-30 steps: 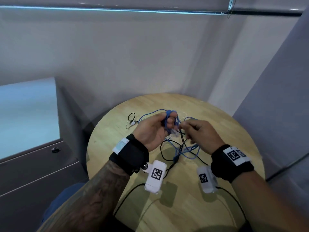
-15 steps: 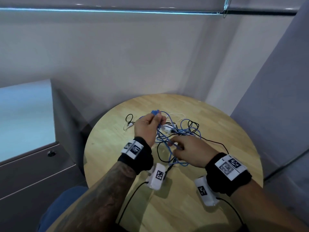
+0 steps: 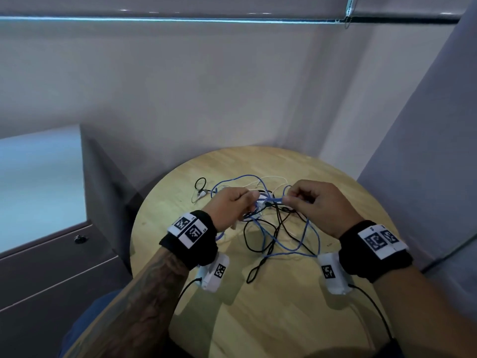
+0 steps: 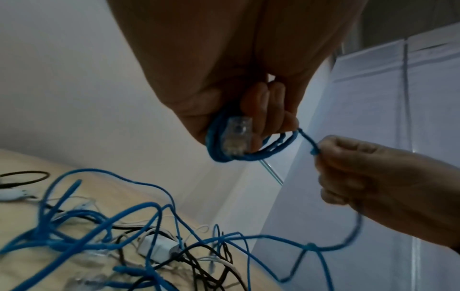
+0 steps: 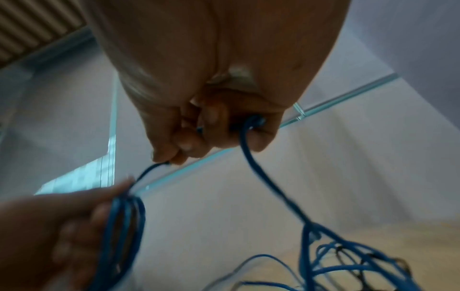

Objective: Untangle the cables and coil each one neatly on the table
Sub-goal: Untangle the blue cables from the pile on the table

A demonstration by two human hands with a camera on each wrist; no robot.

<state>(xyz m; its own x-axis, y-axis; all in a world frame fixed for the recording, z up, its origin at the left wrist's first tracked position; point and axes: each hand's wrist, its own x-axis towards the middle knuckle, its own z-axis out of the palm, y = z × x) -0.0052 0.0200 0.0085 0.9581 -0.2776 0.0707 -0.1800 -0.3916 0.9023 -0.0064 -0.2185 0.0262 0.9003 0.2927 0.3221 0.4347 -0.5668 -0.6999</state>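
A tangle of blue cable (image 3: 304, 239), black cable (image 3: 277, 228) and thin white cable (image 3: 273, 178) lies on the round wooden table (image 3: 258, 319). My left hand (image 3: 233, 205) grips a small coil of the blue cable (image 4: 224, 151) with its clear plug (image 4: 237, 135) against the fingers. My right hand (image 3: 307, 197) pinches the same blue cable (image 5: 248, 137) a short way from the coil, and the strand runs taut between the two hands. From the right hand the blue cable hangs down into the tangle (image 5: 348, 261). Both hands are held above the table.
A short black cable loop (image 3: 200, 183) with a white connector (image 3: 200, 195) lies at the table's far left. A white adapter block (image 4: 159, 250) sits inside the tangle. A grey cabinet (image 3: 51, 254) stands left of the table; walls close in behind and on the right.
My right hand has risen from the tangle to level with the left and now pulls the blue strand sideways. The left hand has dropped slightly, still holding the coil.
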